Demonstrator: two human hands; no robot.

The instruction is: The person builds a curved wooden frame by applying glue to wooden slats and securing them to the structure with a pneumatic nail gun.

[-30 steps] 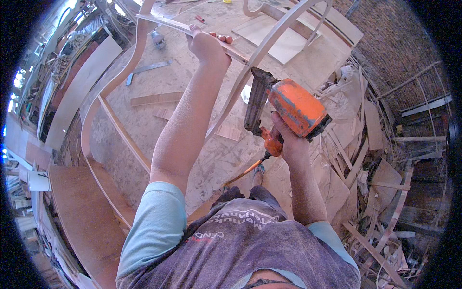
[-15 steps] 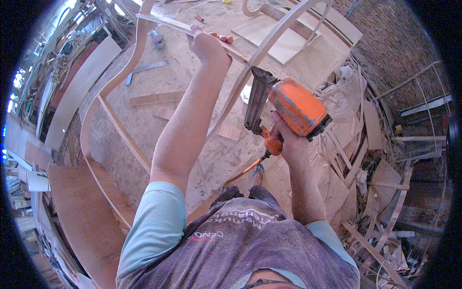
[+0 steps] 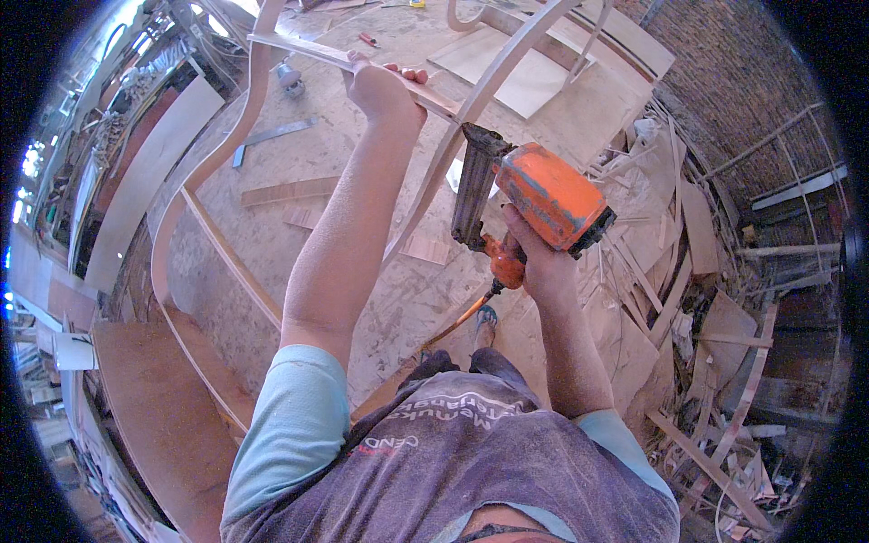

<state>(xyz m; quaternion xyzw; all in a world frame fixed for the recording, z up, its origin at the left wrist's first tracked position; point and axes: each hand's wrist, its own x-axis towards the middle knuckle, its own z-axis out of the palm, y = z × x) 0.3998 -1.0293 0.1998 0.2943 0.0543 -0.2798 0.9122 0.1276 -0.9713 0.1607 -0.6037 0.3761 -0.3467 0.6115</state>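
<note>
Upper crosspiece (image 3: 303, 49) — landmark for all places below — set between left rail (image 3: 258, 77) and right rail (image 3: 505, 70) of a curved wooden frame (image 3: 161, 244). Around its middle, left hand (image 3: 385, 90), fingers curled over the strip and gripping it. At its right end, nose (image 3: 484, 140) of an orange nail gun (image 3: 552, 201), seemingly touching the joint. Below and to the right of it, right hand (image 3: 536, 258), fingers wrapped around the nail gun; trigger hidden, pressed or not impossible to tell. Below and to the left of it, lower crosspiece (image 3: 231, 258), one end meeting the left rail, the other lost behind the left forearm (image 3: 335, 235). Progress, as judged — frame partly built, lower crosspiece apparently in place, upper crosspiece positioned; right-end fastening probably remaining, left-end fastening not discernible.
</note>
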